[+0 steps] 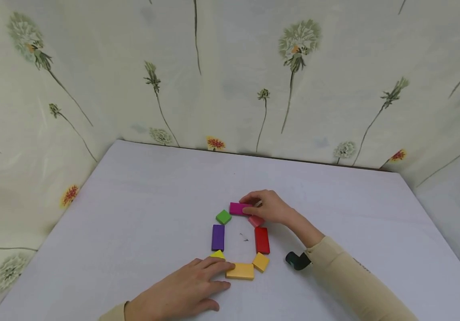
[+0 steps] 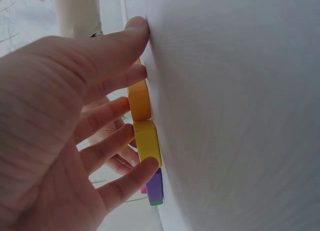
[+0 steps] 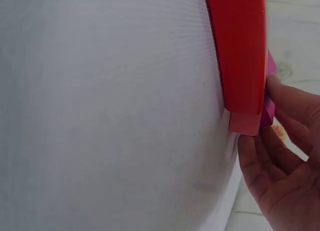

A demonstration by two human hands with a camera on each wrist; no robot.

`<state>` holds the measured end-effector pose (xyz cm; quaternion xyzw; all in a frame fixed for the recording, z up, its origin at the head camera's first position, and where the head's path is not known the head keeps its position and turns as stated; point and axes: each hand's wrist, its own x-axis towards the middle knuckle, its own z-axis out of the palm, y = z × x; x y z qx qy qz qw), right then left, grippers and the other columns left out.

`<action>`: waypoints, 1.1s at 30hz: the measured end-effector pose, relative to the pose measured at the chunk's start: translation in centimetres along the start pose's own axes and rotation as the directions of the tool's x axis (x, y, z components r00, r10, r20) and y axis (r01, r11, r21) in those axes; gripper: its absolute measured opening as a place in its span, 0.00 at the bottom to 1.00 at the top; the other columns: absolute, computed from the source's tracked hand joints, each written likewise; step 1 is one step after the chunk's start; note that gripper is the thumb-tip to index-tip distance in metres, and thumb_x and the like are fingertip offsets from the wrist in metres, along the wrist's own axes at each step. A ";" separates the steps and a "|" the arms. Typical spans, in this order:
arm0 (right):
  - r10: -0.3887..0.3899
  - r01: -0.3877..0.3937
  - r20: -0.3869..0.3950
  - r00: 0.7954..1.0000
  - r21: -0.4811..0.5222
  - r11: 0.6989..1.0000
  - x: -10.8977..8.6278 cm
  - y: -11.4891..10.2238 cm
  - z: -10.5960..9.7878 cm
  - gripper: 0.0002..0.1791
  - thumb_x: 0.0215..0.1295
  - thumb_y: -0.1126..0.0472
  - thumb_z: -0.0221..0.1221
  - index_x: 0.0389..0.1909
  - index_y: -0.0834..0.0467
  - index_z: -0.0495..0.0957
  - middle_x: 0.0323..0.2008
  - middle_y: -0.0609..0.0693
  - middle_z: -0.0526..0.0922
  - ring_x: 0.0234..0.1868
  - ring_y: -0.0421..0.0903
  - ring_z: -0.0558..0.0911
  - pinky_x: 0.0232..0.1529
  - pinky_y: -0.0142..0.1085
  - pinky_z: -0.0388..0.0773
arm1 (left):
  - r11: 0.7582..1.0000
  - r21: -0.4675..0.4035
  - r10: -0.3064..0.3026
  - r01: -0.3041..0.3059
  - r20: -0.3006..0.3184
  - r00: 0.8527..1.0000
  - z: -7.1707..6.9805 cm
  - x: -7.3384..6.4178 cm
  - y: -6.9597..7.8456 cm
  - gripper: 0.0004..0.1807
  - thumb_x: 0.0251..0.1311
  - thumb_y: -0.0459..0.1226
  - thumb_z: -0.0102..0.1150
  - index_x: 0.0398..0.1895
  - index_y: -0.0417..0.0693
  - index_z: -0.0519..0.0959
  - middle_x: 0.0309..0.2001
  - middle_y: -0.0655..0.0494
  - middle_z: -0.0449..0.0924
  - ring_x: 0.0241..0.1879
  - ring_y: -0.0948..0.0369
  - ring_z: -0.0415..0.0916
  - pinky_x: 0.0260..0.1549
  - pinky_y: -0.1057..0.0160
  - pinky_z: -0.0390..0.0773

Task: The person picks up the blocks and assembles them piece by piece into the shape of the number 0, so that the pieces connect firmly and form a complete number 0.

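Note:
Colored blocks form a ring on the white tabletop. At the ring's far side my right hand (image 1: 267, 207) pinches a magenta block (image 1: 236, 208) between thumb and fingers, just above a small coral block (image 1: 256, 221). My left hand (image 1: 181, 287) lies at the near side with fingers spread, its fingertips touching the yellow block (image 1: 218, 254) and the end of a light-orange block (image 1: 241, 272). The purple block (image 1: 218, 238) and green block (image 1: 223, 217) make up the left side. On the right are a red block (image 1: 262, 240) and a small orange block (image 1: 261, 262).
A short dark cylindrical object (image 1: 296, 261) shows beside the right sleeve (image 1: 346, 272). Behind the white table (image 1: 153, 191) hangs a cloth (image 1: 230, 89) printed with dandelions. A small dark mark (image 1: 244, 238) shows inside the ring.

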<state>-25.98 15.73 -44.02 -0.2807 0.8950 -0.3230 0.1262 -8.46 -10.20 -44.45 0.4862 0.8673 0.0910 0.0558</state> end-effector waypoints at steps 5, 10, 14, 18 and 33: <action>-0.014 0.014 -0.016 1.000 -0.030 0.999 -0.2 0.1 0.1 0.15 0.65 0.60 0.64 0.51 0.59 0.83 0.44 0.50 0.82 0.41 0.45 0.80 0.38 0.34 0.79 | 1.000 -0.001 0.007 -0.007 -0.016 1.000 0.1 0.0 0.1 0.23 0.61 0.53 0.63 0.58 0.59 0.80 0.68 0.61 0.64 0.65 0.61 0.61 0.55 0.59 0.72; -0.006 0.005 -0.013 1.000 -0.030 1.000 -0.3 0.0 0.2 0.15 0.65 0.60 0.64 0.51 0.59 0.83 0.43 0.49 0.82 0.39 0.44 0.79 0.35 0.33 0.78 | 1.000 -0.004 0.001 -0.001 -0.010 1.000 0.1 0.0 0.1 0.23 0.61 0.53 0.63 0.58 0.59 0.80 0.68 0.61 0.63 0.65 0.61 0.61 0.55 0.59 0.72; -0.012 0.012 -0.005 1.000 -0.036 0.999 -0.4 -0.1 0.2 0.15 0.65 0.59 0.64 0.52 0.58 0.83 0.43 0.48 0.81 0.40 0.44 0.79 0.35 0.32 0.78 | 1.000 0.000 -0.001 0.001 -0.009 1.000 0.1 0.0 0.1 0.23 0.61 0.53 0.64 0.58 0.59 0.80 0.68 0.61 0.63 0.65 0.61 0.61 0.55 0.59 0.72; -0.015 0.014 -0.004 1.000 -0.036 0.999 -0.5 -0.1 0.3 0.15 0.65 0.59 0.64 0.52 0.57 0.83 0.43 0.47 0.82 0.40 0.44 0.79 0.35 0.33 0.78 | 1.000 -0.017 -0.005 0.005 0.002 1.000 0.1 0.0 0.1 0.23 0.61 0.53 0.63 0.58 0.59 0.80 0.68 0.61 0.63 0.65 0.62 0.61 0.55 0.60 0.72; -0.049 0.047 -0.228 0.972 -0.015 0.999 -4.7 -1.9 -2.3 0.17 0.68 0.57 0.60 0.57 0.53 0.79 0.50 0.46 0.81 0.48 0.44 0.78 0.44 0.42 0.79 | 0.998 -0.054 -0.037 0.039 0.053 0.998 -0.1 0.3 0.3 0.26 0.59 0.55 0.63 0.61 0.63 0.78 0.68 0.64 0.63 0.64 0.63 0.61 0.54 0.61 0.73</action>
